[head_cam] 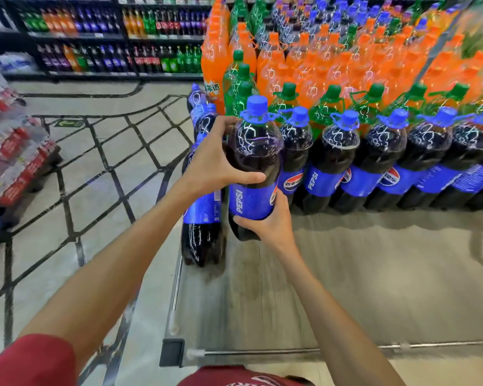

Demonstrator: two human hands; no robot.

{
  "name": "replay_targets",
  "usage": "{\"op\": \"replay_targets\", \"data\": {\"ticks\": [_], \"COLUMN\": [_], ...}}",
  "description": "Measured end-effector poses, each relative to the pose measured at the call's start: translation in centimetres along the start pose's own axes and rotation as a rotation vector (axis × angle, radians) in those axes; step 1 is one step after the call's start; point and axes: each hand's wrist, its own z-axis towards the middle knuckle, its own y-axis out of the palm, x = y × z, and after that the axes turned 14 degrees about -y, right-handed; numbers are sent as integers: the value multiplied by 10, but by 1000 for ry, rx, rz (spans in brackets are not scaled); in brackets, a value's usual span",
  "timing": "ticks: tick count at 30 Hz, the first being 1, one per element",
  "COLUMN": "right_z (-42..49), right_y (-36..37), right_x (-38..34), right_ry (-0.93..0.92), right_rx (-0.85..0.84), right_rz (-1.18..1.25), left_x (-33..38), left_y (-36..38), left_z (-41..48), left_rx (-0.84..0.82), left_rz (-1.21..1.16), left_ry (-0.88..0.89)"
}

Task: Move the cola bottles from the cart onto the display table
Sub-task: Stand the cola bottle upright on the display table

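A large cola bottle with a blue cap and blue label stands upright at the left end of the front row on the display table. My left hand grips its upper body, thumb across the front. My right hand holds it low, at the label's bottom edge. To its right runs a row of several cola bottles. More cola bottles stand at the table's left edge, partly hidden behind my left hand. No cart is visible.
Behind the cola row stand green-capped bottles and a dense block of orange soda bottles. Shelves of drinks line the far wall. Wrapped packs lie stacked on the floor at the left. The table's front has a metal rail.
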Motion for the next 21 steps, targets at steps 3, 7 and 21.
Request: {"op": "replay_targets", "data": {"ticks": [3,7,21], "right_z": [18,34,47], "right_y": [11,23,68], "right_x": [11,28,59], "right_ry": [0,13,162], "right_rx": [29,31,231], "right_rz": [13,-4,-189], "left_x": [-9,-25,-59], "left_y": [1,2,13], "left_z": [23,50,97], "left_rx": [-9,-36,-92], "left_rz": [32,49,130], "left_ry": [32,47,31]}}
